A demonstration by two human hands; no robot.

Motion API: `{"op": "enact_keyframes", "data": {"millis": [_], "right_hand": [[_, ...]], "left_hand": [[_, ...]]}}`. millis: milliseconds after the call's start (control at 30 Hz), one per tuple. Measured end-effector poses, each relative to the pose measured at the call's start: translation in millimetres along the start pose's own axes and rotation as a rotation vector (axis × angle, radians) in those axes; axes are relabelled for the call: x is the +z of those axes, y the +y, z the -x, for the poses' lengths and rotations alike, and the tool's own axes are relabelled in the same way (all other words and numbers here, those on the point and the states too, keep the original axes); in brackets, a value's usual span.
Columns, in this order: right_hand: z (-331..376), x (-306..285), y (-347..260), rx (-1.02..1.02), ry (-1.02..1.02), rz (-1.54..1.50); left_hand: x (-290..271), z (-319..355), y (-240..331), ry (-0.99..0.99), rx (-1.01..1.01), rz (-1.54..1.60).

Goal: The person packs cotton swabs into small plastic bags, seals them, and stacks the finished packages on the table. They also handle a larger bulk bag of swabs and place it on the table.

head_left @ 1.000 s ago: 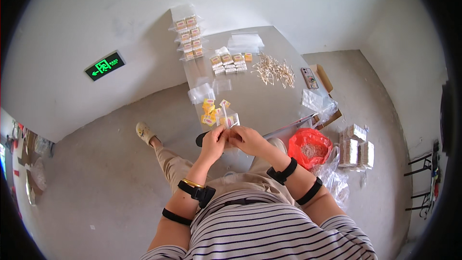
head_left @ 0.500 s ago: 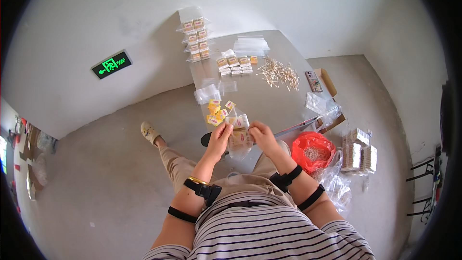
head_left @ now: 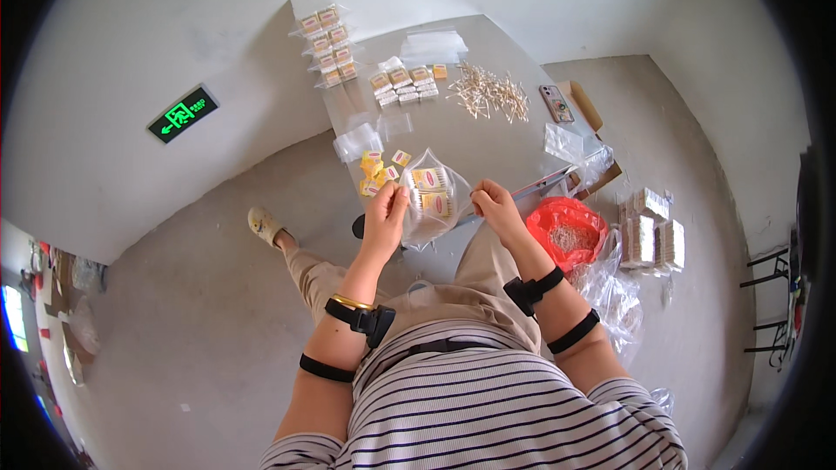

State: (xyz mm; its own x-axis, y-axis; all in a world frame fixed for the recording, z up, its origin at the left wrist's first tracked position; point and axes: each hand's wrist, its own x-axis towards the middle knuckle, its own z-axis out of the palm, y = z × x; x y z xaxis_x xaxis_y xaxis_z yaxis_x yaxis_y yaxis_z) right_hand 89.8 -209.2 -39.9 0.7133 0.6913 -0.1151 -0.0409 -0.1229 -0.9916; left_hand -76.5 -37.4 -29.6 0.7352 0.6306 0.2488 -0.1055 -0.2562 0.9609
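A clear plastic bag (head_left: 424, 232) hangs in front of me, with cotton swab packs (head_left: 431, 192) inside it, their yellow and white labels facing up. My left hand (head_left: 387, 216) is closed on the bag's left edge. The fingers of my right hand (head_left: 495, 205) pinch its right edge, pulling the bag wide. Just beyond my left hand lie several loose yellow and white label cards (head_left: 373, 171) on the grey table (head_left: 453, 135).
Bagged swab packs (head_left: 330, 45) are stacked at the table's far left. Unbagged packs (head_left: 402, 87), loose cotton swabs (head_left: 490, 93), flat clear bags (head_left: 432, 46) and a phone (head_left: 555, 104) lie farther back. A red plastic bag (head_left: 547, 219) and swab bundles (head_left: 652, 231) are at the right.
My hands have moved apart, and the bag between them is spread wider, its packs showing more plainly. The whole view has shifted, so the table sits higher in the picture.
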Motion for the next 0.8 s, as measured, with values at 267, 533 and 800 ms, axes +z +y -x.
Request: {"op": "enact_keyframes", "data": {"millis": [267,533,800], "right_hand": [[7.6,11.6,-10.6,0.002,0.048,0.217],[-22.9,-23.5,51.8,0.094,0.164,-0.115],[-28.8,-64.9,90.4,0.335,0.149,-0.606]], "left_hand": [[33.6,-6.9,4.7,-0.185,-0.009,-0.016],[40.0,-15.8,-58.9,0.155,-0.030,-0.037],[10.2,28.0,-142.0,-0.129,-0.921,0.023]]}}
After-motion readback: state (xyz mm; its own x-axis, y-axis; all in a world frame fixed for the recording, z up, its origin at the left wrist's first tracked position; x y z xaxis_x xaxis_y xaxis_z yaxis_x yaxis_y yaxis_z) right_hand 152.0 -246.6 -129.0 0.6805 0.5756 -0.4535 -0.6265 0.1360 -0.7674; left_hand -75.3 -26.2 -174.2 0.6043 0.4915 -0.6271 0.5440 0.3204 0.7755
